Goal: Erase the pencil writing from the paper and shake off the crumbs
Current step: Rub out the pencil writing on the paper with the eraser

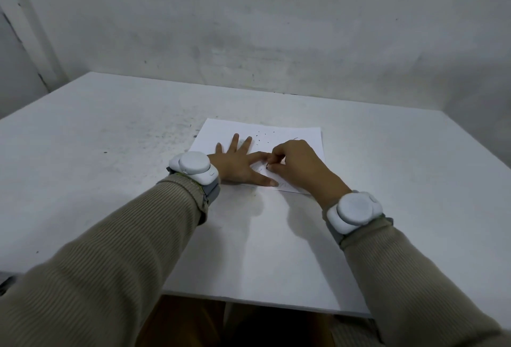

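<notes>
A white sheet of paper [293,136] lies flat on the white table [110,153]. My left hand [239,164] presses on the sheet's left half with its fingers spread and straight. My right hand [300,165] has its fingers curled and pinches a small eraser [267,166], whose dark tip touches the paper between my left index finger and thumb. Faint pencil marks [283,185] show near the paper's front edge. Several dark eraser crumbs [262,136] are scattered on the far part of the sheet.
The table's front edge [262,302] is close to my body. A grey wall [249,28] stands right behind the table's far edge. White trackers are strapped to both wrists. Dark specks dot the table left of the paper.
</notes>
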`<state>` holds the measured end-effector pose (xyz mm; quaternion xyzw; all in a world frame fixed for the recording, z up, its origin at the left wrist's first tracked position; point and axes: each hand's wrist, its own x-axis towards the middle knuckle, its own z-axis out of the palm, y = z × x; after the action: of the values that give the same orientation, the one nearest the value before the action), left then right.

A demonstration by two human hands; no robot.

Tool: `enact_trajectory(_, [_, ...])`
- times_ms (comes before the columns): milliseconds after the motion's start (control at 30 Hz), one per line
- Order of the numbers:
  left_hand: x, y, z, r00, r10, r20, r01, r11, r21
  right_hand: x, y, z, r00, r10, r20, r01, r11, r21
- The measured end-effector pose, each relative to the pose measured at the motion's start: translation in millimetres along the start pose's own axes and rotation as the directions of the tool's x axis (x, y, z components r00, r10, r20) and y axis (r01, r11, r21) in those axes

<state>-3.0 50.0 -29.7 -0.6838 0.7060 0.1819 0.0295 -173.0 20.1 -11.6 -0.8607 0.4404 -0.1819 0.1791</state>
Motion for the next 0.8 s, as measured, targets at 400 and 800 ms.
enact_trajectory(400, [-1.4,0.2,-0.6,1.0,0.003,0.009,-0.003,0.999,-0.032,8.6,-1.8,-1.2,0.999,0.024,-0.025,-0.027,0.993,-0.116])
enact_trajectory(800, [1.8,-1.6,1.5,1.0,0.026,-0.004,-0.026,1.0,-0.016,1.7,22.8,-18.5,0.989,0.145,-0.001,-0.145,0.986,-0.079])
